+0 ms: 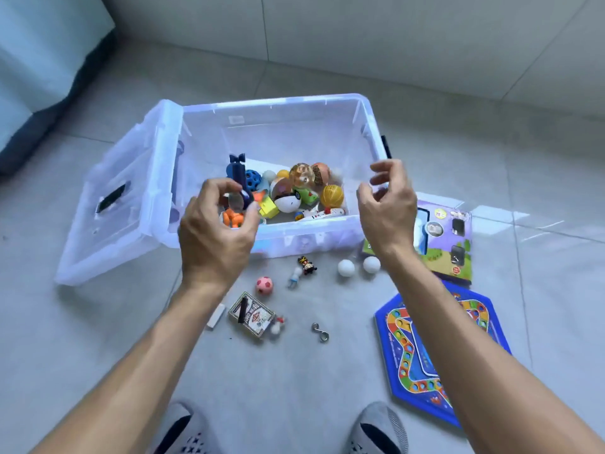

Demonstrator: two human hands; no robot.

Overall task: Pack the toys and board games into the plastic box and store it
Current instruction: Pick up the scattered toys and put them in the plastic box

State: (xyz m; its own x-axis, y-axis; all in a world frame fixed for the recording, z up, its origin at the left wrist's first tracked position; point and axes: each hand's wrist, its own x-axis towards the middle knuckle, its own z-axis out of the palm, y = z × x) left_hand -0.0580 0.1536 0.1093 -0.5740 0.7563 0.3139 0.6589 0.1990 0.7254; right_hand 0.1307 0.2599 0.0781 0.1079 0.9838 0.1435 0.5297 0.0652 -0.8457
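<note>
A clear plastic box (278, 103) stands open on the floor, with several balls and small toys piled in its near half. My left hand (212, 244) is curled over the box's near left corner, around a dark blue toy (238, 172); whether it grips the toy is unclear. My right hand (389, 211) hovers over the near right corner, fingers apart and holding nothing. On the floor in front lie a pink ball (264, 285), a card deck (251, 314), two white balls (346, 267), a small figure (306, 265), a blue hexagonal game board (422, 362) and a purple game box (448, 244).
The box's lid (114, 204) leans against its left side. A metal hook (320, 332) and a white block (216, 316) lie near the cards. My feet in grey socks (381, 427) are at the bottom edge. Pale blue furniture (39, 60) fills the far left.
</note>
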